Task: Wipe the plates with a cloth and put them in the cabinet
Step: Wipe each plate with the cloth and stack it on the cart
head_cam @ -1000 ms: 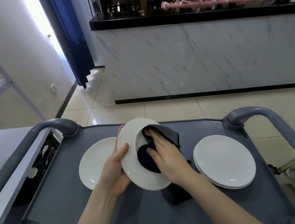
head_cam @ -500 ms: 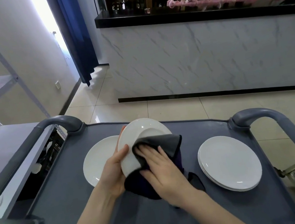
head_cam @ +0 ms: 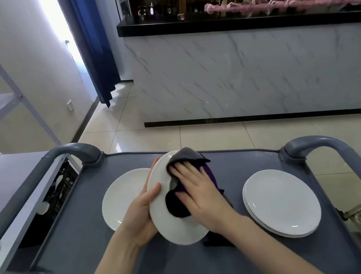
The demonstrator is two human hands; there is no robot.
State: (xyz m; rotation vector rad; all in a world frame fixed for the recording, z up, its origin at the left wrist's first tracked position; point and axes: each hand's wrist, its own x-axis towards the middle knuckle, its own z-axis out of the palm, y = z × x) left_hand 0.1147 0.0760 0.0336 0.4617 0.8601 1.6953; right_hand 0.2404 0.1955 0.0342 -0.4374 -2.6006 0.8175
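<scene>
1. White china is what's being worked on: the held plate [head_cam: 176, 223] is tipped up on edge above the cart [head_cam: 235, 169], its face turned toward the person so the whole surface can be reached.
2. The left hand [head_cam: 142, 217] grips that plate at its left rim, thumb hooked over the front and fingers curled behind. That looks like a brace against the rubbing.
3. The right hand [head_cam: 200, 193] lies flat on the plate's face, fingers straight and slightly spread, pressing the cloth [head_cam: 185, 157] against it. A flat palm covers more of the plate than a pinch would.
4. The cloth is bunched over the plate's upper rim, and its loose end hangs down behind the plate toward the cart.
5. A lone plate [head_cam: 121, 195] lies flat to the left, partly hidden behind the held one. A stack of plates [head_cam: 281, 202] sits well apart to the right. I'd guess one side is wiped and the other waiting, though I cannot tell which.
6. Wiping is under way, so putting the plates away is not yet begun. I can't pick out the cabinet from here.
</scene>
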